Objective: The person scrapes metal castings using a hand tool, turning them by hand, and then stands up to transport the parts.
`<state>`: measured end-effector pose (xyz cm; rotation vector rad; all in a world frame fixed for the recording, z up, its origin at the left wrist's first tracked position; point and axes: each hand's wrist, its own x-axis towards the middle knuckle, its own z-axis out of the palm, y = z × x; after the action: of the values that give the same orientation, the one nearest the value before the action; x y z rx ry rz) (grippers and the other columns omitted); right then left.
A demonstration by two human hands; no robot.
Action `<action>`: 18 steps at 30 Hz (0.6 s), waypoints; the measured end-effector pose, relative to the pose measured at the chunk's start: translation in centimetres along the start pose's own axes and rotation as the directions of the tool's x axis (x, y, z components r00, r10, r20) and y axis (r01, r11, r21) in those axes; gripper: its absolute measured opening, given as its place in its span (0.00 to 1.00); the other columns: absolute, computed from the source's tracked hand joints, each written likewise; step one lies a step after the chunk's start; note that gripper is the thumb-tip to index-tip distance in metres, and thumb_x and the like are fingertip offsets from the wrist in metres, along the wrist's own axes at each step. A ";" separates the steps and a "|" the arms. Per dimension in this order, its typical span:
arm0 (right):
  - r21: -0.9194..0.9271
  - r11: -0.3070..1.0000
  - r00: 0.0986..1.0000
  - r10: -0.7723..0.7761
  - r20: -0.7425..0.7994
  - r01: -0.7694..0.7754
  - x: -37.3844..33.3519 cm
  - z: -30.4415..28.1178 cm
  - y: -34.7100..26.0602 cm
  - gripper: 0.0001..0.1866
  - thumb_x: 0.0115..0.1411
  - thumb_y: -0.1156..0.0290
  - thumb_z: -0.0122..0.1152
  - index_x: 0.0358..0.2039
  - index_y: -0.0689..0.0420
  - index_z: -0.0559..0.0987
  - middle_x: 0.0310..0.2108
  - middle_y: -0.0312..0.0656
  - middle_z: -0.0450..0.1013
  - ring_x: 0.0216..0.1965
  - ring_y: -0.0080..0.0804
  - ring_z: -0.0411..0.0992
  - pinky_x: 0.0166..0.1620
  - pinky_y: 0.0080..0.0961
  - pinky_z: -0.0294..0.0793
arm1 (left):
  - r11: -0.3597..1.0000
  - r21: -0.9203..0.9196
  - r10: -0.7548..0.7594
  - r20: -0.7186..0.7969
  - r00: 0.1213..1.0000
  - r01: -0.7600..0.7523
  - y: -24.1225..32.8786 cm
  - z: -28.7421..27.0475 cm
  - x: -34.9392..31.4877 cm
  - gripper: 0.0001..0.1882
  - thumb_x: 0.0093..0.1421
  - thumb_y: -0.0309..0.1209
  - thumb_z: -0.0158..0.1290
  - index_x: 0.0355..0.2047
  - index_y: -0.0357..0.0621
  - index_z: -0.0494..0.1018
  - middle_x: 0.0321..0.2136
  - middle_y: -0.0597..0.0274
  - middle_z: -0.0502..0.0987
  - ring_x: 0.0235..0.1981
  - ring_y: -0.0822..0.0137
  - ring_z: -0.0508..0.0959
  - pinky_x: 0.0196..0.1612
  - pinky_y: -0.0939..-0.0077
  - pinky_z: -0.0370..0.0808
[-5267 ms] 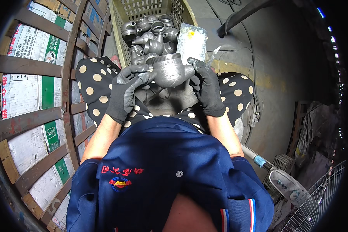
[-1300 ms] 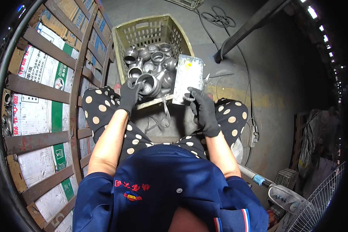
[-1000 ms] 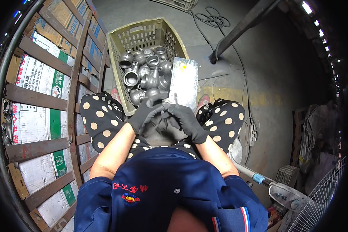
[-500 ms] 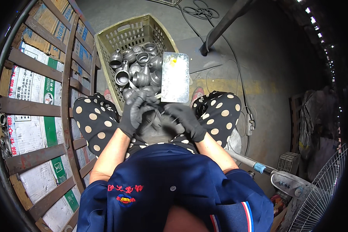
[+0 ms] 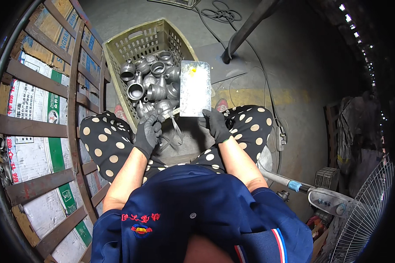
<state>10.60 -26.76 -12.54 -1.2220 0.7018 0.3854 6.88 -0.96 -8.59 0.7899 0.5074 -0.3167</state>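
Note:
My left hand (image 5: 148, 132), in a dark grey glove, is closed beside the near end of the basket, with thin grey strips (image 5: 178, 129) looping out to its right. The strips seem gripped in its fingers, but the exact hold is hard to see. My right hand (image 5: 216, 125), gloved alike, has its fingers bent at the near right corner of a shiny metal plate (image 5: 195, 90). Whether they pinch anything small is hidden. The plate lies over the right rim of a yellowish plastic basket (image 5: 112, 65), which holds several grey metal pot-shaped parts (image 5: 157, 92).
A slatted metal rack (image 5: 74, 87) with cardboard boxes stands at the left. My knees in dotted trousers (image 5: 250, 125) flank the basket. A dark post (image 5: 250, 33) and black cables (image 5: 267, 74) are beyond, right. A fan (image 5: 366, 210) stands at the lower right.
My hands, close together over the strips before, have parted. The right hand has moved out to the plate's near corner, while the left stays near the basket. The view has shifted slightly.

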 end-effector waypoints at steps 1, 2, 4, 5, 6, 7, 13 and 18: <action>0.001 1.000 1.000 -0.002 -0.001 0.002 -0.2 0.2 -0.3 0.13 0.60 0.69 0.59 0.45 0.57 0.76 0.29 0.36 0.72 0.23 0.24 0.71 0.25 0.19 0.75 | 0.998 0.057 0.011 -0.028 1.000 -0.010 0.1 0.3 -0.1 0.11 0.67 0.32 0.48 0.47 0.42 0.73 0.28 0.68 0.74 0.15 0.82 0.59 0.17 0.86 0.54; -0.007 1.000 0.998 -0.002 0.068 0.003 -0.4 0.3 -0.6 0.13 0.61 0.70 0.58 0.45 0.57 0.76 0.29 0.35 0.72 0.23 0.23 0.71 0.25 0.18 0.75 | 0.998 0.059 0.011 -0.025 1.000 -0.010 0.1 0.8 -0.2 0.11 0.67 0.32 0.48 0.47 0.42 0.73 0.28 0.68 0.74 0.15 0.82 0.59 0.17 0.86 0.54; -0.018 1.000 0.990 -0.003 0.139 0.005 -1.1 0.6 -1.2 0.12 0.61 0.70 0.57 0.46 0.57 0.76 0.28 0.34 0.72 0.23 0.22 0.72 0.24 0.16 0.74 | 0.971 0.236 0.075 -0.130 0.989 -0.042 0.3 1.6 -0.7 0.12 0.67 0.34 0.48 0.47 0.42 0.73 0.31 0.67 0.76 0.15 0.83 0.58 0.16 0.87 0.53; 0.015 0.999 0.975 0.027 0.220 -0.031 -1.8 0.6 -1.4 0.12 0.62 0.70 0.57 0.46 0.56 0.75 0.27 0.33 0.72 0.22 0.21 0.71 0.24 0.15 0.73 | 0.971 0.236 0.078 -0.127 0.989 -0.046 0.4 1.2 -0.3 0.12 0.67 0.34 0.48 0.47 0.42 0.73 0.31 0.67 0.76 0.15 0.83 0.58 0.16 0.87 0.53; 0.043 0.997 0.952 0.054 0.301 -0.071 -2.8 0.7 -1.6 0.12 0.62 0.70 0.57 0.47 0.56 0.75 0.26 0.32 0.71 0.22 0.20 0.71 0.23 0.14 0.73 | 0.954 0.285 0.133 -0.102 0.986 -0.099 0.7 0.8 -0.2 0.13 0.67 0.34 0.49 0.48 0.42 0.73 0.33 0.67 0.77 0.18 0.83 0.63 0.18 0.87 0.58; 0.065 0.995 0.941 0.048 0.335 -0.074 -4.4 1.4 -2.1 0.12 0.62 0.71 0.57 0.47 0.56 0.75 0.24 0.31 0.70 0.20 0.19 0.71 0.22 0.14 0.71 | 0.931 0.331 0.188 -0.072 0.979 -0.154 0.9 0.6 -0.2 0.13 0.66 0.34 0.49 0.48 0.43 0.73 0.36 0.67 0.78 0.20 0.82 0.67 0.20 0.87 0.64; -0.054 0.998 0.826 0.048 0.562 -0.021 -7.7 2.4 -1.0 0.14 0.63 0.69 0.57 0.46 0.61 0.76 0.28 0.32 0.73 0.23 0.16 0.70 0.27 0.11 0.70 | 0.948 0.259 0.145 0.170 0.975 -0.186 0.1 1.0 -1.3 0.34 0.56 0.23 0.58 0.62 0.42 0.59 0.52 0.62 0.71 0.55 0.67 0.69 0.60 0.71 0.64; 0.043 0.994 0.923 0.080 0.377 -0.104 -6.9 2.3 -0.9 0.17 0.62 0.61 0.59 0.48 0.55 0.76 0.33 0.34 0.75 0.29 0.21 0.73 0.32 0.18 0.75 | 0.979 0.012 0.203 0.097 0.974 -0.205 2.4 1.4 -2.7 0.29 0.56 0.20 0.57 0.58 0.39 0.64 0.47 0.57 0.75 0.46 0.63 0.77 0.50 0.69 0.76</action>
<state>6.74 -24.23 -6.84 -1.0192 0.4371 0.6520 6.16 -0.18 -4.82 0.8372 0.3295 -0.1685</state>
